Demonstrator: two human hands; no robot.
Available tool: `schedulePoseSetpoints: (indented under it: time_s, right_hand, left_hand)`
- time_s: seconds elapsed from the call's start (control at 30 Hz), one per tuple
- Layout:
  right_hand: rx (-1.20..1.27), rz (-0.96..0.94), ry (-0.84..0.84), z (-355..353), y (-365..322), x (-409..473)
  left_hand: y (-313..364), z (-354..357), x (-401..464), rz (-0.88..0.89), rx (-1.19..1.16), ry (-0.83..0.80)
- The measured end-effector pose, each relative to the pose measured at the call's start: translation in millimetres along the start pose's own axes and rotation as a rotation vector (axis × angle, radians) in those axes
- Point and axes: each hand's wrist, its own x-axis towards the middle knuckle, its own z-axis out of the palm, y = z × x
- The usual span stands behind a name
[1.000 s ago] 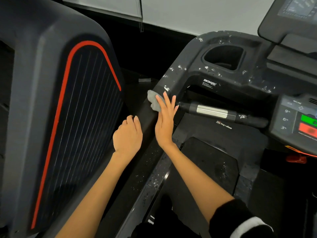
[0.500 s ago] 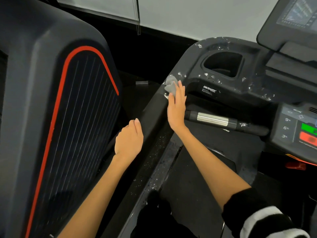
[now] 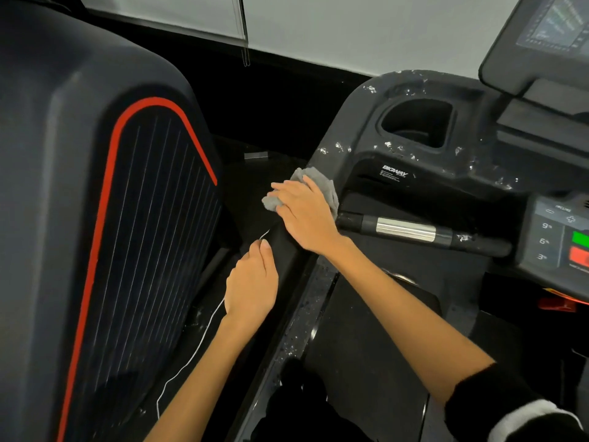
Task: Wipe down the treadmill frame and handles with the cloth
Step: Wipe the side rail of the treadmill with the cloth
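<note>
Head view: crumpled grey cloth (image 3: 322, 183) under flat-fingered right hand (image 3: 306, 212) on white-flecked black treadmill frame (image 3: 360, 135); left hand (image 3: 251, 285) loosely curled, holding nothing.

Two hands are in view on the machine: the right hand (image 3: 306, 215) at the centre, the left hand (image 3: 251, 282) just beside it at seven o'clock. One grey cloth (image 3: 322, 186) lies under the right hand. One cup holder (image 3: 417, 122) sits at one o'clock, one chrome-banded handle (image 3: 414, 232) at three o'clock. One console screen (image 3: 554, 23) fills the two o'clock corner. One red-trimmed housing (image 3: 105, 186) stands at nine o'clock. One thin white thread (image 3: 191, 352) trails at seven o'clock.
</note>
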Motion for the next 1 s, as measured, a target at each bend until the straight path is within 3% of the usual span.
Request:
schedulePoseSetpoints:
  time_s: [0.33,0.53,0.7,1.0]
  right_hand:
    - [0.285,0.051,0.119,-2.4,4.1,-37.9]
    - [0.184,0.029,0.122,-20.2,41.6,-1.4]
    - [0.187,0.170,0.139,-27.5,62.6,34.3]
    - [0.218,0.188,0.240,7.5,-4.4,-23.3]
  left_hand:
    - [-4.2,-3.8,-0.5,0.016,-0.040,-0.057]
    - [-9.9,-2.5,1.9,0.026,-0.007,-0.100]
    - [-10.8,-2.8,1.3,0.040,-0.016,-0.094]
    - [-13.3,-0.7,2.8,0.012,-0.062,-0.094]
